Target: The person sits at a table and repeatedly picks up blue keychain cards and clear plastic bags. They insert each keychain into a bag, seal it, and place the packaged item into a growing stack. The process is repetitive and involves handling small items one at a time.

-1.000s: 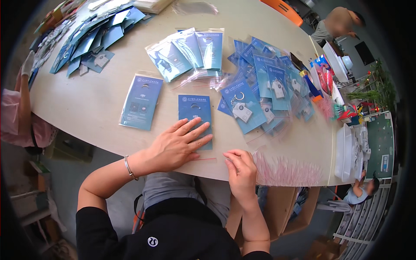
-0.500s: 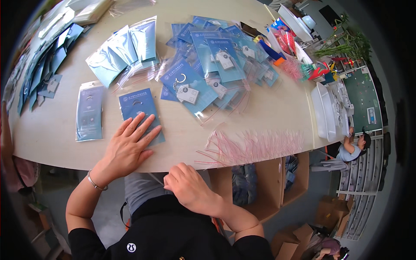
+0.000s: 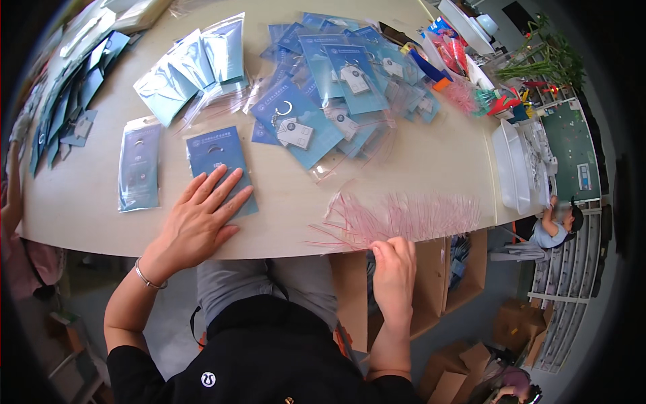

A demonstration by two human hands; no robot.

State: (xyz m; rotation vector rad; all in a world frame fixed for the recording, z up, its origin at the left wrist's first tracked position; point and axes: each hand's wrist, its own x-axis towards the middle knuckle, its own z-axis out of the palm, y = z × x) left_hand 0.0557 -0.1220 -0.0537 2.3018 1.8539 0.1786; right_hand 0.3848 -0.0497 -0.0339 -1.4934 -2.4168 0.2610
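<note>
My left hand (image 3: 198, 222) lies flat, fingers spread, on the lower part of a blue card (image 3: 217, 149) with a small curved slot near its top. To its left is another blue card in a clear bag (image 3: 139, 165). My right hand (image 3: 392, 279) is at the table's front edge, thumb and fingers pinched together. Its fingertips touch the near edge of a fanned row of clear zip bags (image 3: 417, 217) with red closure lines. Whether a bag is in the pinch is hidden. Beyond lies a heap of bagged blue cards with house-shaped keychains (image 3: 296, 132).
Blue cards in clear bags (image 3: 222, 57) are stacked at the far left-centre, with more blue cards (image 3: 87, 81) along the left edge. White bins (image 3: 509, 165) stand at right. Open cardboard boxes (image 3: 424, 289) sit below the table. Another person (image 3: 548, 232) works at the right.
My right hand has moved right and forward from in front of my body to the row of zip bags. My left hand stays on the blue card. The view has shifted slightly.
</note>
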